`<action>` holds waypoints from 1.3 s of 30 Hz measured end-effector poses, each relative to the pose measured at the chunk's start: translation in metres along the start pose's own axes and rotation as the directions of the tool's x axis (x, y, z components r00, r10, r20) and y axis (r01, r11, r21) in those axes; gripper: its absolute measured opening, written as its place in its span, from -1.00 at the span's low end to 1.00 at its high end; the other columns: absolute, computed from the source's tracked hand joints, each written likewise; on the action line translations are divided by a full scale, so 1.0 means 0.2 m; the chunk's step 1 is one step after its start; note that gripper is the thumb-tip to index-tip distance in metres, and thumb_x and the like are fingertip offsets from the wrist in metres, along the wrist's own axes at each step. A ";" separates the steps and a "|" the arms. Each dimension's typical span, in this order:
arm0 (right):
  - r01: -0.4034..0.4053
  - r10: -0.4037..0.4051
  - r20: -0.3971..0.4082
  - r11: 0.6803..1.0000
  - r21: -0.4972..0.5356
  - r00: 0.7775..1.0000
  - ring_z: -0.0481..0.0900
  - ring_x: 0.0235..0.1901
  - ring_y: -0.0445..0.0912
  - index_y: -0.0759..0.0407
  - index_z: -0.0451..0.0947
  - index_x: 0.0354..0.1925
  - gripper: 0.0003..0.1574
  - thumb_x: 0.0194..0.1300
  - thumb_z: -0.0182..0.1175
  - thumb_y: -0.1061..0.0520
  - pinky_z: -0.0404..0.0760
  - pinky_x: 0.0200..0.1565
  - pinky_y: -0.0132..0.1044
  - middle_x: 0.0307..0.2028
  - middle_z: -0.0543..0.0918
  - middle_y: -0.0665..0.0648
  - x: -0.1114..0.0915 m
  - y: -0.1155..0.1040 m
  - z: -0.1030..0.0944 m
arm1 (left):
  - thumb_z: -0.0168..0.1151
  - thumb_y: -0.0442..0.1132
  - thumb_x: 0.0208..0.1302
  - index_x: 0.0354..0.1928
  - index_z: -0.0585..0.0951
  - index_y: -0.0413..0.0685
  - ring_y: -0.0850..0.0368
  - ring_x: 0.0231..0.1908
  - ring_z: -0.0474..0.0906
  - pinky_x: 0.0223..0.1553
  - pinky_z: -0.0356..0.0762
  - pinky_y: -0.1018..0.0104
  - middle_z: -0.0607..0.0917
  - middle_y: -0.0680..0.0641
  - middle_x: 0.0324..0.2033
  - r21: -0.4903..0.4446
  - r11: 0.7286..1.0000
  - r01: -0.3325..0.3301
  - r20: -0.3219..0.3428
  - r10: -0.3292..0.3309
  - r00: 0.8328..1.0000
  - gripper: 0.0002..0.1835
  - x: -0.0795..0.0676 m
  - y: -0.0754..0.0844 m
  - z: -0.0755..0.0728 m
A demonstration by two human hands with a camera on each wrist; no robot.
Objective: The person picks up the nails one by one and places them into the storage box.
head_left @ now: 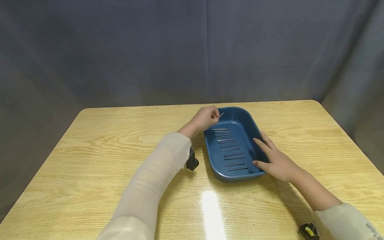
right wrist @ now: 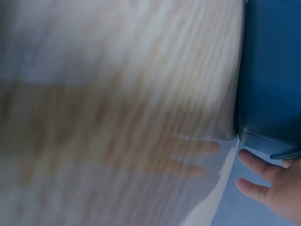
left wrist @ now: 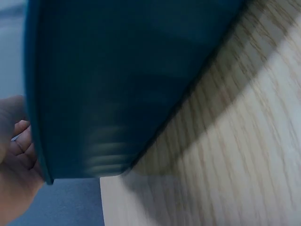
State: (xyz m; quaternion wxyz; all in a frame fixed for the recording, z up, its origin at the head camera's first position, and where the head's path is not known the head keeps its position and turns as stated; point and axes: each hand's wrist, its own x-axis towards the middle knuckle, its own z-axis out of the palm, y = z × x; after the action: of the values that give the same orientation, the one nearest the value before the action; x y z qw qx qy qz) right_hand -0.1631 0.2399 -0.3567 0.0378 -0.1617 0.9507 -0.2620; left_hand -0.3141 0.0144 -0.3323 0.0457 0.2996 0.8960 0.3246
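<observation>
A blue plastic tray [head_left: 244, 133] sits on the table, and several thin metal nails [head_left: 229, 145] lie crosswise in a column on its floor. Over the tray's far left corner, my left hand [head_left: 207, 117] pinches one nail [head_left: 221, 115] between thumb and fingertips. In the left wrist view, the left hand [left wrist: 16, 169] shows beyond the tray's rim, and the nail there is hard to make out. My right hand [head_left: 277, 161] rests at the tray's right rim, its fingers extended over the edge. Part of that hand [right wrist: 282, 188] appears beside the tray in the right wrist view.
The wooden table [head_left: 99, 150] extends around the tray. A grey curtain [head_left: 150, 53] hangs behind it. Small black devices are at both wrists, one by the left sleeve [head_left: 150, 180] and another under the right sleeve [head_left: 345, 220].
</observation>
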 end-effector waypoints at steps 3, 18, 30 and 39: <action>-0.006 0.006 0.001 1.000 0.001 1.000 -0.08 0.17 0.31 0.23 -0.12 0.29 -0.13 0.17 0.04 -0.03 0.15 -0.07 0.25 0.30 -0.37 0.15 0.00 0.00 0.01 | -0.01 -0.34 0.18 -0.29 0.42 -0.16 0.18 -0.46 0.35 -0.40 0.32 0.42 0.49 -0.03 -0.43 0.077 0.997 -0.015 0.033 0.012 0.999 -0.93 0.01 0.00 0.02; -0.001 0.001 0.009 1.000 -0.005 1.000 -0.06 0.16 0.32 0.23 -0.12 0.29 -0.14 0.17 0.03 -0.02 0.15 -0.08 0.25 0.30 -0.38 0.15 0.00 -0.02 0.00 | -0.03 -0.29 0.20 -0.39 0.40 -0.09 0.19 -0.53 0.24 -0.50 0.16 0.41 0.35 0.03 -0.55 0.446 0.891 -0.080 0.181 -0.003 0.983 -0.95 0.08 0.05 0.09; 0.002 -0.002 0.008 1.000 0.001 1.000 -0.08 0.18 0.31 0.23 -0.11 0.29 -0.15 0.18 0.03 -0.02 0.15 -0.07 0.25 0.30 -0.37 0.16 0.00 -0.02 0.00 | -0.12 -0.28 0.26 0.02 0.42 -0.07 0.15 -0.15 0.44 -0.19 0.39 0.30 0.52 -0.03 -0.13 0.649 0.757 -0.077 0.224 -0.093 0.970 -0.70 0.12 0.05 0.13; -0.007 0.007 0.009 1.000 -0.002 1.000 -0.06 0.16 0.33 0.22 -0.10 0.29 -0.15 0.17 0.04 -0.02 0.16 -0.09 0.26 0.30 -0.36 0.18 -0.02 -0.03 -0.01 | -0.20 -0.32 0.30 -0.06 0.47 -0.02 0.15 -0.17 0.45 -0.21 0.41 0.28 0.54 0.00 -0.14 0.705 0.698 -0.128 0.266 -0.092 0.960 -0.72 0.13 0.08 0.15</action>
State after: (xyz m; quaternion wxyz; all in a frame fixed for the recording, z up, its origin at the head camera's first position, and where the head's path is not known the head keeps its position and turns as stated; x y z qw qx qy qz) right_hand -0.1583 0.2380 -0.3525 0.0428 -0.1597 0.9513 -0.2601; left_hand -0.3201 0.0553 -0.3431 0.0491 0.3453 0.9324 -0.0948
